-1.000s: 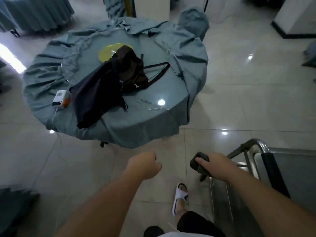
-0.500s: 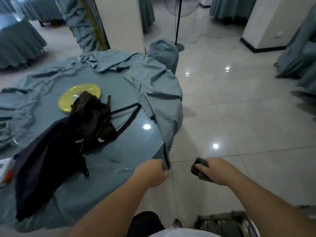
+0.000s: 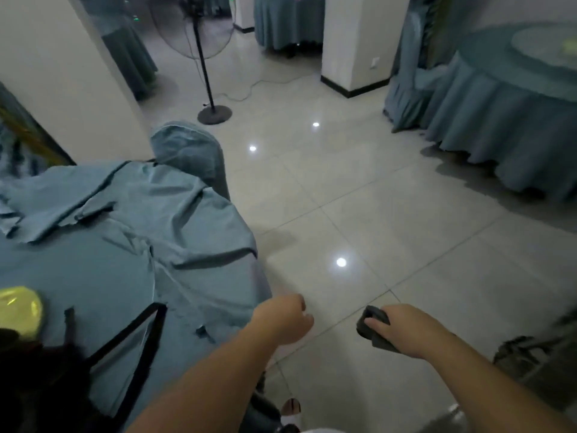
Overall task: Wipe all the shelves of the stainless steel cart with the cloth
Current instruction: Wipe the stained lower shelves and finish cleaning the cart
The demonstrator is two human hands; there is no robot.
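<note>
The right hand (image 3: 402, 331) is gripping the dark cloth (image 3: 373, 328) above the floor (image 3: 374, 198). The left hand (image 3: 285, 318) is curling into a loose, empty fist beside the worktop (image 3: 109, 260).

Two hands: the left hand (image 3: 285, 318) and the right hand (image 3: 402, 328). One dark cloth (image 3: 373, 328). Two round benches under blue covers, one at the left (image 3: 131, 276) and one at the far right (image 3: 505, 120); a third covered one (image 3: 287, 23) stands far back. One standing fan (image 3: 199, 42). One yellow plate (image 3: 18, 307). One black bag (image 3: 37, 379). Two white pillars (image 3: 356, 42), (image 3: 56, 73)
</note>
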